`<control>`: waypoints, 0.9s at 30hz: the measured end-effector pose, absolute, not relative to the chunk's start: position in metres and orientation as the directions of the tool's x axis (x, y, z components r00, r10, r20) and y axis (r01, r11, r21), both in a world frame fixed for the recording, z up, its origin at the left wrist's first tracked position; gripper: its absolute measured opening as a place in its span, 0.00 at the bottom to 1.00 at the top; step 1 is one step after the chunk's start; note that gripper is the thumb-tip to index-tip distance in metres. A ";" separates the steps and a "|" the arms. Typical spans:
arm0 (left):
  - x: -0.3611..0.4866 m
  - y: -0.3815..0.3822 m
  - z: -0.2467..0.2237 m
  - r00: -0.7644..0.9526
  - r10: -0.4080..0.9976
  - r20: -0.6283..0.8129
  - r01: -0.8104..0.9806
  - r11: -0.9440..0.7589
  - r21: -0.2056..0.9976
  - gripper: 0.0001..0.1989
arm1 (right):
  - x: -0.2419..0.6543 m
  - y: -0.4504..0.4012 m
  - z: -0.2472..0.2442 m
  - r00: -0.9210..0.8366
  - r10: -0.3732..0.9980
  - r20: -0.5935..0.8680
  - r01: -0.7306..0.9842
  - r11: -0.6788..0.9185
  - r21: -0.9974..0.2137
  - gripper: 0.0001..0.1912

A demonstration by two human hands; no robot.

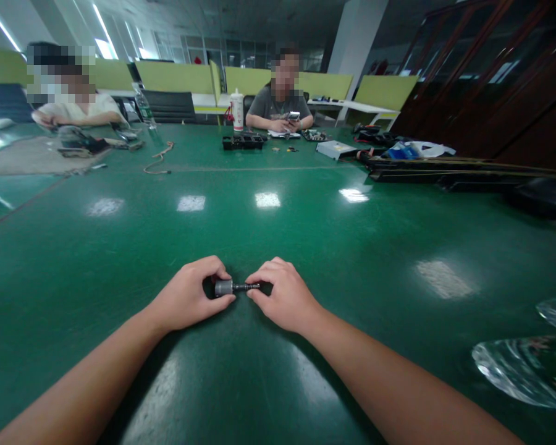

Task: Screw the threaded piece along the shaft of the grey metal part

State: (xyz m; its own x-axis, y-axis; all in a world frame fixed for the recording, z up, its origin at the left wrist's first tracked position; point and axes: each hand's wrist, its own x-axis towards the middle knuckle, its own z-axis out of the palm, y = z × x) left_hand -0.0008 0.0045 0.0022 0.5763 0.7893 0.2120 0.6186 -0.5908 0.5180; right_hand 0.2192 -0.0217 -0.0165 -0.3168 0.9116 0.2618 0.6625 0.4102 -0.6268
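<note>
A small grey metal cylinder with a thin, dark, ridged shaft (224, 287) lies sideways between my hands, low over the green table (241, 228). My left hand (188, 293) curls round the thick cylinder end, thumb on the near side and fingers on the far side. At the other end, my right hand (285, 293) pinches the shaft's tip between thumb and forefinger. The fingers cover part of both ends, and the exact kind of part is not clear.
Clear plastic bottles (528, 371) lie at the right edge. Across the table are a black tray-like part (243, 143), a cord (160, 159), a white tumbler (237, 110) and long dark parts (412, 168). Two people sit at the far side, one holding a phone (293, 116).
</note>
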 end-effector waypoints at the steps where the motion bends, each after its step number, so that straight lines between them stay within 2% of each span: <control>1: -0.001 0.005 0.002 0.577 0.789 0.212 0.617 -0.591 0.520 0.09 | 0.219 -0.022 -0.017 -0.314 0.912 0.263 0.662 0.409 -0.628 0.06; 20: -0.004 0.007 0.001 0.557 0.801 0.220 0.636 -0.582 0.507 0.07 | 0.220 -0.022 -0.016 -0.280 0.926 0.253 0.689 0.378 -0.619 0.05; 27: -0.005 0.010 0.002 0.501 0.836 0.222 0.681 -0.540 0.495 0.08 | 0.226 -0.015 -0.019 -0.140 0.964 0.228 0.735 0.255 -0.628 0.06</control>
State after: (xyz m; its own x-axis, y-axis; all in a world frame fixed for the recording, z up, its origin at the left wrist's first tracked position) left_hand -0.0055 0.0096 0.0020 0.5014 0.8362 0.2221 0.6808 -0.5398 0.4951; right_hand 0.2255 -0.0153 -0.0191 -0.1398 0.9635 0.2282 0.7355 0.2553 -0.6276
